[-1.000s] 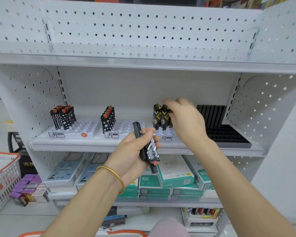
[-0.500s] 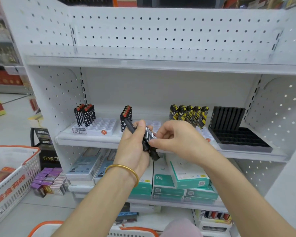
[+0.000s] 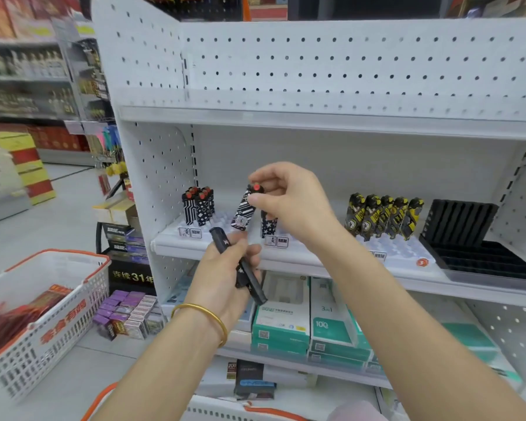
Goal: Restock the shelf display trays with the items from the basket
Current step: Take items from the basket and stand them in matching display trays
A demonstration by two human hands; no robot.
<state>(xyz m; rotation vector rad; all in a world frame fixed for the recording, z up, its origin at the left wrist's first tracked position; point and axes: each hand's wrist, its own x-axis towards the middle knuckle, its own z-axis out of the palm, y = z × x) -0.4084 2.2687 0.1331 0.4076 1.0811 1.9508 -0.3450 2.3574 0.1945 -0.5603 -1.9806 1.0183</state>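
Black-and-white patterned item [image 3: 244,211], red-capped: pinched at its top in the narrow grip of the right hand [image 3: 289,202]. It hangs tilted in the air before the shelf [image 3: 182,251], between the left tray [image 3: 176,230] and the middle tray [image 3: 275,242].
Left hand [image 3: 225,278], gold bangle [image 3: 207,311] at the wrist: grip closed round black sticks [image 3: 223,243], just below the item.
Left tray: cluster [image 3: 198,205] of patterned pieces at the back.
Right tray [image 3: 401,253]: yellow-black row [image 3: 383,215].
Black tray [image 3: 483,259]: far right.
Basket [image 3: 58,256]: white, orange-rimmed, on the floor at left, red packs inside.
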